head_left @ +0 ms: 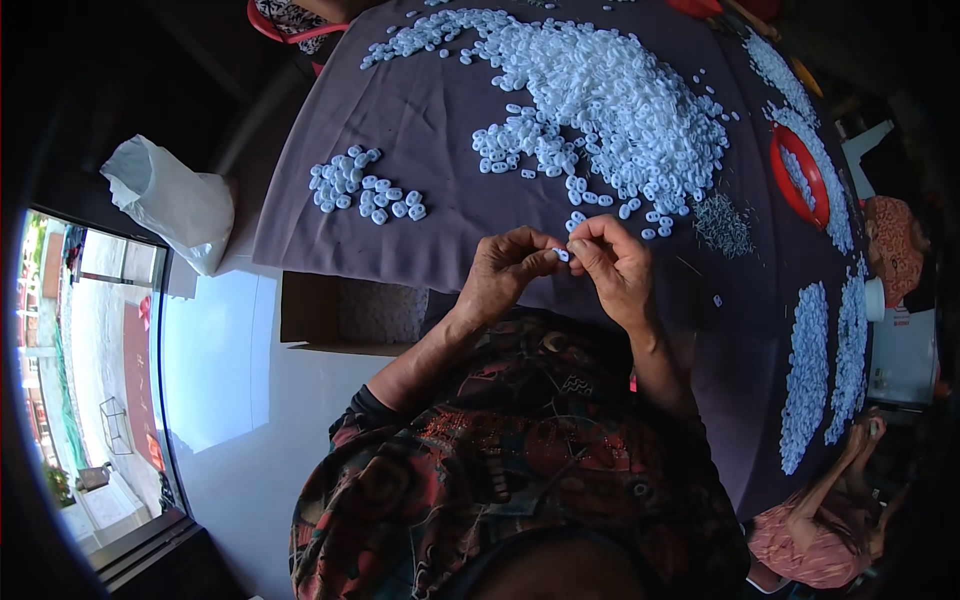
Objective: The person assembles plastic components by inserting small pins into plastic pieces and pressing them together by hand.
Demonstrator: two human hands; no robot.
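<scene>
Pinching white piece (562, 255), both hands, above table edge (340, 268).

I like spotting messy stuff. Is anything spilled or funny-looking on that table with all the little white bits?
Nothing looks spilled or broken. The white pieces lie in a big heap and a small separate cluster on the purple cloth, with a few strays between. The left hand and right hand pinch one white piece together.

white piece (562, 255) mostly behind fingertips (583, 250)
</scene>
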